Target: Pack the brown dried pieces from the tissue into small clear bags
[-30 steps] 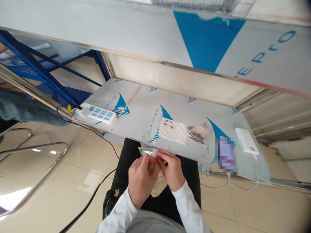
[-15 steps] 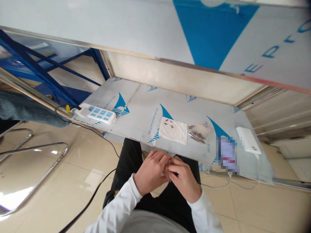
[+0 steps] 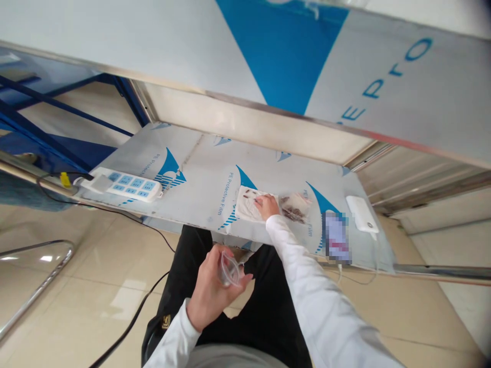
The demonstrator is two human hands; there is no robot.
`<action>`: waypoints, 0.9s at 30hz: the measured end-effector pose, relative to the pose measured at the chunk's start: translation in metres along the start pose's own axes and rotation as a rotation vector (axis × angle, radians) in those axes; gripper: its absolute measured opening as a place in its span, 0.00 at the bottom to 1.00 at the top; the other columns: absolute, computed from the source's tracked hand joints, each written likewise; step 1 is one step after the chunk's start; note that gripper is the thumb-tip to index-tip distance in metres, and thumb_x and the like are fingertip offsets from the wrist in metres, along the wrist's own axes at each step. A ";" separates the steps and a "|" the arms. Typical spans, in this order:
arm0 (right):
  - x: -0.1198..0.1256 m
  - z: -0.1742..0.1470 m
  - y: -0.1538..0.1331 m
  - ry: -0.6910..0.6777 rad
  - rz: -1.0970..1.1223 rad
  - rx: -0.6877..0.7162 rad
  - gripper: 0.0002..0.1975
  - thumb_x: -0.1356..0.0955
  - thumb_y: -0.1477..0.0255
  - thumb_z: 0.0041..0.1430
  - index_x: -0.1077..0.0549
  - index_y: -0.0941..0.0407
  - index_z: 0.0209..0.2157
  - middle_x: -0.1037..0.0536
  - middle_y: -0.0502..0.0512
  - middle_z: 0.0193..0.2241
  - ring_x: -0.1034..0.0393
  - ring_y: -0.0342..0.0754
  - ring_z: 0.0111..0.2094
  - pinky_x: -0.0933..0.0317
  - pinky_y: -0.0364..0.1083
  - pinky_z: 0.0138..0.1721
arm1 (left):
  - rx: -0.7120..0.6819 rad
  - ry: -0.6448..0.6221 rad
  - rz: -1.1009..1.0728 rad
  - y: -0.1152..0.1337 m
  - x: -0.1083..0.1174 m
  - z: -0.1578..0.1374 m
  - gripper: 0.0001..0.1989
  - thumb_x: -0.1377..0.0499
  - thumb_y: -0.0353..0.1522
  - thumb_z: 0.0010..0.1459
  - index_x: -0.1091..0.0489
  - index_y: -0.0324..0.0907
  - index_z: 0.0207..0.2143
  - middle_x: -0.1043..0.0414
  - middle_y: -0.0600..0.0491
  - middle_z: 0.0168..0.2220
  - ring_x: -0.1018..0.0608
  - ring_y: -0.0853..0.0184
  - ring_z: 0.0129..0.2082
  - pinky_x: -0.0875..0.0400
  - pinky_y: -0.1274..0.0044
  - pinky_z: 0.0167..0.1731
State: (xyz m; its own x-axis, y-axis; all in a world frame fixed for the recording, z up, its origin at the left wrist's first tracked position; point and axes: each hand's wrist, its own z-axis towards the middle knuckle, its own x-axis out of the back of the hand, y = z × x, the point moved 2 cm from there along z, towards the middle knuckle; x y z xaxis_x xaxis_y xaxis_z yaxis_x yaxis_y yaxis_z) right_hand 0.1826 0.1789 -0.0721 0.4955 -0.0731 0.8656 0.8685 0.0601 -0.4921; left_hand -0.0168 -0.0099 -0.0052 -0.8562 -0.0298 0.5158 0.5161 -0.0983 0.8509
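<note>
My left hand (image 3: 215, 286) is curled around a small clear plastic bag (image 3: 229, 271), held above my lap with its mouth spread into an oval. At the table, my right hand (image 3: 267, 205) reaches down to a white cloth (image 3: 249, 212), its fingertips pinched together at one of the small brown pieces. Other small brown pieces (image 3: 246, 196) lie on the cloth left of the fingers. Just right of this hand lies a clear zip bag (image 3: 294, 208) holding several more brown pieces.
A power strip (image 3: 132, 186) lies at the table's left end, its black cable hanging over the front edge. Toward the right are a blurred phone (image 3: 336, 238) and a white power bank (image 3: 361, 213) with cables. An upper shelf (image 3: 161, 56) overhangs the table (image 3: 207, 179).
My hands were together over my lap at the small bag. The right hand has moved forward onto the cloth; the left keeps the bag, now spread wide. The view has shifted right.
</note>
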 end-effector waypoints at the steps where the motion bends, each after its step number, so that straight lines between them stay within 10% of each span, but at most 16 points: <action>1: -0.005 0.002 0.001 0.007 -0.029 0.001 0.02 0.30 0.76 0.52 0.23 0.59 0.29 0.23 0.60 0.33 0.31 0.51 0.39 0.40 0.49 0.45 | -0.007 0.026 0.002 0.000 0.002 -0.001 0.20 0.34 0.38 0.45 0.41 0.44 0.35 0.34 0.57 0.27 0.29 0.68 0.26 0.31 0.77 0.27; 16: -0.018 0.044 -0.007 0.025 -0.196 0.082 0.05 0.32 0.75 0.56 0.23 0.56 0.33 0.20 0.57 0.30 0.31 0.51 0.36 0.39 0.48 0.39 | -0.182 0.074 -0.016 -0.004 0.022 0.006 0.12 0.36 0.32 0.51 0.32 0.44 0.39 0.29 0.50 0.37 0.26 0.63 0.39 0.29 0.73 0.39; 27: -0.020 0.060 -0.019 -0.230 -0.161 0.368 0.04 0.29 0.76 0.52 0.20 0.53 0.30 0.20 0.55 0.31 0.30 0.48 0.37 0.38 0.44 0.43 | -0.173 0.099 -0.002 -0.006 0.028 0.009 0.11 0.36 0.32 0.50 0.31 0.43 0.37 0.28 0.51 0.36 0.26 0.63 0.38 0.30 0.72 0.39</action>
State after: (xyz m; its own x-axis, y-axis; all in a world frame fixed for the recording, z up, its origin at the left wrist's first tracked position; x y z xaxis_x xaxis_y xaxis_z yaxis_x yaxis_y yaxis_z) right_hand 0.1554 0.2393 -0.0745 0.3018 0.1100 0.9470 0.8499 0.4190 -0.3195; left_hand -0.0438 -0.0015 0.0056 -0.8598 -0.1260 0.4948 0.5097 -0.2676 0.8177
